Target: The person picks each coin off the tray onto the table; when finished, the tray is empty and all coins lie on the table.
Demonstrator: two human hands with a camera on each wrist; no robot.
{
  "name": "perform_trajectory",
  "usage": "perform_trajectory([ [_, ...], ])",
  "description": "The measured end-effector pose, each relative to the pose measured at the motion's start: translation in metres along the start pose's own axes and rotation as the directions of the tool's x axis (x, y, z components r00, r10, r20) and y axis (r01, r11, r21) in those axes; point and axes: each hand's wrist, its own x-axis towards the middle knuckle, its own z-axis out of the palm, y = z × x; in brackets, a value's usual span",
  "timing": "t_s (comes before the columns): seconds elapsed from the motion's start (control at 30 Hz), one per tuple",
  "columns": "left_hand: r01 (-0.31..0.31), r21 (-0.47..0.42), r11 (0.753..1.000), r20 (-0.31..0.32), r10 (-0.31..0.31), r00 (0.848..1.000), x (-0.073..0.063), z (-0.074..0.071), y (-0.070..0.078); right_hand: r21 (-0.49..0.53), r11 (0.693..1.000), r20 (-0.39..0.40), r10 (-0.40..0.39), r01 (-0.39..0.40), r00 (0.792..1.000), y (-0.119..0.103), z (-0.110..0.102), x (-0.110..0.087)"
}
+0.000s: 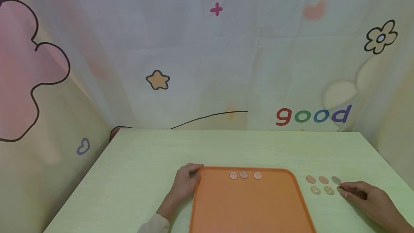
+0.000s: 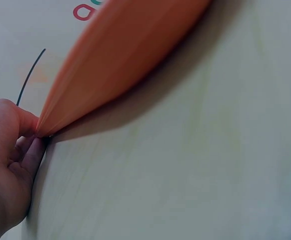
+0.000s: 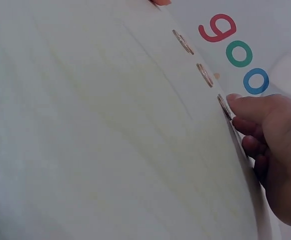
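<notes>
An orange tray (image 1: 249,208) lies on the table, with three coins (image 1: 244,175) in a row near its far edge. My left hand (image 1: 187,182) holds the tray's far left corner; in the left wrist view, thumb and fingers pinch the orange rim (image 2: 53,112). To the right of the tray, several coins (image 1: 323,180) are set out in two rows on the table. At the right end of the near row, my right hand (image 1: 372,199) pinches a coin (image 1: 339,188) between thumb and fingers, partly hidden by the fingertips.
The pale green table (image 1: 145,154) reaches back to a printed cloth backdrop (image 1: 200,64) that also hangs at both sides. A silvery coin (image 1: 336,179) lies just beyond the right fingertips. The tray's raised right rim (image 1: 302,197) stands between its inside and the loose coins.
</notes>
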Motion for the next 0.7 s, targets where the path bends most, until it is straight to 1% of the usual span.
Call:
perform_trajectory([
  [0.17, 0.001, -0.009, 1.000, 0.009, 0.000, 1.000, 0.000, 0.001, 0.000, 0.063, 0.994, -0.065, 0.096, -0.092, 0.993, -0.007, -0.001, -0.001],
  [0.23, 0.002, -0.007, 1.000, 0.009, -0.002, 1.000, 0.000, 0.001, 0.000, 0.090, 0.989, -0.095, 0.126, -0.118, 0.987, -0.012, 0.000, -0.001],
  [0.3, 0.003, -0.005, 1.000, 0.007, -0.003, 1.000, 0.000, 0.001, 0.000, 0.115, 0.985, -0.102, 0.141, -0.129, 0.985, -0.018, 0.001, -0.002],
  [0.4, 0.000, -0.010, 1.000, 0.010, 0.001, 1.000, 0.000, 0.001, 0.000, 0.143, 0.986, -0.099, 0.099, -0.085, 0.990, -0.029, 0.003, -0.003],
  [0.57, -0.003, -0.012, 1.000, 0.015, 0.003, 1.000, 0.000, 0.001, 0.001, 0.176, 0.984, -0.080, -0.017, 0.031, 0.997, -0.049, 0.010, -0.003],
  [0.7, -0.001, -0.008, 1.000, 0.014, 0.001, 1.000, 0.000, 0.001, 0.001, 0.226, 0.972, -0.036, -0.056, 0.063, 0.998, -0.068, 0.016, 0.001],
])
